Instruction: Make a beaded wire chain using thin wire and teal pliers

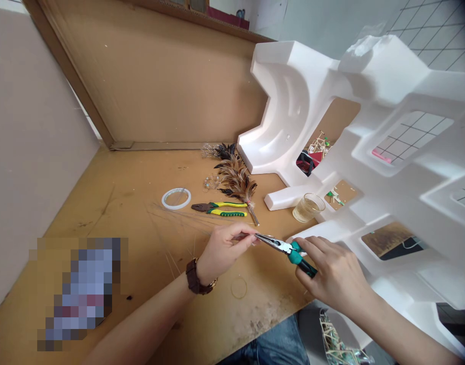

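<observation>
My right hand (328, 271) grips the green and black handles of the needle-nose pliers (281, 247). Their long tips point left and meet the fingertips of my left hand (226, 251). My left thumb and fingers are pinched together at those tips; what lies between them is too small to make out. A dark watch (196, 278) is strapped on my left wrist. Beyond my hands lie yellow and green combination pliers (220, 208), a roll of white tape (176, 198) and a bundle of brown and black feathers (236, 175).
A glass of pale liquid (307, 208) stands by the white moulded foam (354, 152) on the right. Cardboard (179, 86) walls the back. A thin ring (239, 287) lies near the table's front edge. At left, a blurred-out object (83, 289) rests on the tabletop.
</observation>
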Demonstrator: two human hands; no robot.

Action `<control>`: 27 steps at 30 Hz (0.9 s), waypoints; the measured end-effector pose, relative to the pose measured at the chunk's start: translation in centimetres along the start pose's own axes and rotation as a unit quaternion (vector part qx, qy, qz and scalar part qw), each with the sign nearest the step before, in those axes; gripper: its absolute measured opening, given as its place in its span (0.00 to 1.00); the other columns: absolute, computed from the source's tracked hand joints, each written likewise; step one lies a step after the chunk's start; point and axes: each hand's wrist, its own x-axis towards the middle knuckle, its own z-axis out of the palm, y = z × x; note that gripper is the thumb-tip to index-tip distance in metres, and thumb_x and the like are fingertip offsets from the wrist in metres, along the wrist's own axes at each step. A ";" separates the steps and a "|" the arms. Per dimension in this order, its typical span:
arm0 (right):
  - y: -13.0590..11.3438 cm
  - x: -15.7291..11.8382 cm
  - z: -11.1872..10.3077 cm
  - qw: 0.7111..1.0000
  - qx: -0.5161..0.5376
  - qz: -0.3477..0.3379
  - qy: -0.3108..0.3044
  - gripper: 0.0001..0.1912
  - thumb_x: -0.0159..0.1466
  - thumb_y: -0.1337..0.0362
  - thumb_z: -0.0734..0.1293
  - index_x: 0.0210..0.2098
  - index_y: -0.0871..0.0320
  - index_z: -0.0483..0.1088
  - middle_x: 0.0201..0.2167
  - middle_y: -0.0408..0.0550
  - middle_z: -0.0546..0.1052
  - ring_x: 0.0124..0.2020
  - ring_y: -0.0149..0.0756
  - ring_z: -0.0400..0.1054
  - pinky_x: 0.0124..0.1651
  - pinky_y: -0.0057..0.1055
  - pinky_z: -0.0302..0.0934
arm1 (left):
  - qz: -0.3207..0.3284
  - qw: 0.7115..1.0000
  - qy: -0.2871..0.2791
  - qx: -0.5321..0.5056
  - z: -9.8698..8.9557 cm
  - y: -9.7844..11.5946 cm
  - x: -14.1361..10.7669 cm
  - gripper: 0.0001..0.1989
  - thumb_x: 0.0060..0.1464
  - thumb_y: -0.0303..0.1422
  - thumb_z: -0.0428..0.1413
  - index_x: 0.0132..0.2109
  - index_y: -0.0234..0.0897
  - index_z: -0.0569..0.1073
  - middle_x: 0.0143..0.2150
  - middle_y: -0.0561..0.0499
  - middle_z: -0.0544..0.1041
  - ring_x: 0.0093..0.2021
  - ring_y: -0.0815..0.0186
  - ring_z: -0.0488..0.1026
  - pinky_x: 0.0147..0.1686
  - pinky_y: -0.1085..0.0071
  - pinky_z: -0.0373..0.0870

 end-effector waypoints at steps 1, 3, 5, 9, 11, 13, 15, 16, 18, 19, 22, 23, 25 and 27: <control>0.0 -0.1 0.1 1.000 0.000 -0.002 0.005 0.17 0.52 0.66 0.60 0.42 0.58 0.68 0.32 0.47 0.74 0.32 0.37 0.68 0.32 0.30 0.56 | 0.002 1.000 0.001 -0.001 0.0 -0.1 0.0 0.04 0.50 0.25 0.54 0.34 0.33 0.73 0.31 0.48 0.79 0.32 0.65 0.77 0.35 0.72 0.74; 0.0 -0.1 0.2 1.000 -0.002 -0.005 0.011 0.17 0.53 0.66 0.60 0.42 0.58 0.68 0.32 0.47 0.74 0.32 0.37 0.68 0.31 0.30 0.56 | 0.006 1.000 -0.001 -0.002 0.0 -0.2 -0.1 0.05 0.51 0.25 0.54 0.35 0.34 0.74 0.32 0.47 0.79 0.33 0.65 0.77 0.36 0.71 0.74; 0.0 -0.2 0.2 1.000 -0.004 -0.006 0.014 0.17 0.53 0.66 0.61 0.42 0.58 0.68 0.32 0.47 0.74 0.32 0.37 0.68 0.31 0.30 0.56 | 0.009 1.000 -0.003 -0.002 0.1 -0.1 -0.2 0.05 0.51 0.26 0.53 0.35 0.34 0.74 0.33 0.47 0.79 0.34 0.65 0.77 0.37 0.71 0.74; 0.0 0.0 0.3 1.000 -0.013 -0.002 0.009 0.17 0.53 0.65 0.60 0.42 0.58 0.68 0.33 0.47 0.74 0.32 0.37 0.68 0.32 0.30 0.56 | 0.001 1.000 0.003 0.005 0.1 0.0 -0.1 0.05 0.51 0.26 0.54 0.35 0.33 0.74 0.33 0.47 0.79 0.33 0.66 0.77 0.36 0.71 0.74; -0.1 0.0 0.3 1.000 -0.017 0.003 0.005 0.18 0.53 0.65 0.60 0.43 0.58 0.68 0.34 0.47 0.74 0.33 0.37 0.68 0.32 0.30 0.57 | -0.020 1.000 0.007 -0.018 0.2 0.0 -0.1 0.04 0.50 0.27 0.55 0.34 0.33 0.74 0.32 0.47 0.79 0.33 0.65 0.77 0.36 0.70 0.74; -0.1 0.1 0.2 1.000 -0.017 0.011 -0.001 0.19 0.52 0.65 0.60 0.44 0.57 0.68 0.34 0.47 0.74 0.32 0.37 0.68 0.31 0.30 0.57 | -0.058 0.996 0.003 -0.073 0.2 0.0 0.0 0.03 0.49 0.28 0.56 0.33 0.33 0.72 0.30 0.48 0.79 0.32 0.64 0.77 0.35 0.69 0.75; -0.1 0.1 0.2 1.000 -0.013 0.021 -0.012 0.19 0.52 0.65 0.60 0.44 0.57 0.68 0.35 0.47 0.74 0.32 0.37 0.69 0.31 0.30 0.57 | -0.100 0.986 -0.009 -0.130 0.2 0.2 0.2 0.04 0.49 0.30 0.57 0.32 0.33 0.71 0.29 0.48 0.79 0.33 0.63 0.77 0.35 0.67 0.75; -0.1 0.1 0.1 0.999 -0.011 0.027 -0.017 0.19 0.52 0.65 0.60 0.44 0.57 0.68 0.35 0.47 0.74 0.32 0.37 0.69 0.31 0.30 0.57 | -0.116 0.982 -0.013 -0.150 0.1 0.3 0.3 0.05 0.48 0.31 0.57 0.32 0.33 0.70 0.29 0.48 0.79 0.33 0.62 0.77 0.35 0.67 0.76; -0.1 0.1 0.1 0.999 -0.008 0.036 -0.024 0.19 0.52 0.65 0.60 0.43 0.56 0.68 0.34 0.47 0.74 0.31 0.37 0.69 0.30 0.29 0.57 | -0.134 0.977 -0.014 -0.167 0.0 0.6 0.5 0.07 0.47 0.32 0.58 0.31 0.32 0.70 0.29 0.47 0.79 0.34 0.62 0.77 0.35 0.66 0.76; -0.1 0.1 0.1 0.999 -0.007 0.041 -0.027 0.19 0.52 0.65 0.60 0.43 0.56 0.68 0.34 0.47 0.74 0.31 0.36 0.69 0.30 0.29 0.57 | -0.135 0.976 -0.012 -0.168 0.0 0.7 0.6 0.08 0.47 0.33 0.59 0.31 0.32 0.70 0.29 0.47 0.79 0.34 0.62 0.77 0.35 0.66 0.76; -0.2 0.1 0.0 0.998 0.002 0.053 -0.037 0.18 0.52 0.65 0.60 0.43 0.56 0.68 0.33 0.47 0.73 0.30 0.36 0.69 0.30 0.29 0.57 | -0.122 0.980 -0.011 -0.158 -0.1 1.0 0.6 0.09 0.48 0.35 0.58 0.32 0.31 0.71 0.30 0.46 0.79 0.34 0.62 0.77 0.36 0.66 0.76; -0.2 0.2 0.0 0.998 0.008 0.057 -0.041 0.18 0.52 0.65 0.60 0.42 0.56 0.68 0.32 0.47 0.73 0.29 0.36 0.68 0.30 0.28 0.56 | -0.118 0.981 -0.011 -0.151 0.0 1.0 0.6 0.09 0.49 0.35 0.57 0.33 0.31 0.71 0.31 0.46 0.79 0.34 0.62 0.77 0.37 0.65 0.75; -0.2 0.2 0.0 0.996 0.025 0.064 -0.049 0.18 0.52 0.66 0.59 0.42 0.56 0.68 0.32 0.47 0.73 0.29 0.35 0.68 0.30 0.28 0.56 | -0.108 0.985 -0.006 -0.134 0.0 0.9 0.4 0.09 0.50 0.35 0.56 0.34 0.32 0.71 0.32 0.46 0.79 0.35 0.62 0.77 0.36 0.66 0.76; -0.2 0.2 -0.2 0.995 0.046 0.072 -0.055 0.17 0.52 0.67 0.59 0.42 0.55 0.68 0.33 0.47 0.74 0.29 0.35 0.68 0.30 0.28 0.56 | -0.085 0.991 -0.004 -0.105 0.1 0.8 0.3 0.08 0.52 0.34 0.54 0.35 0.32 0.71 0.33 0.46 0.78 0.37 0.62 0.76 0.36 0.66 0.75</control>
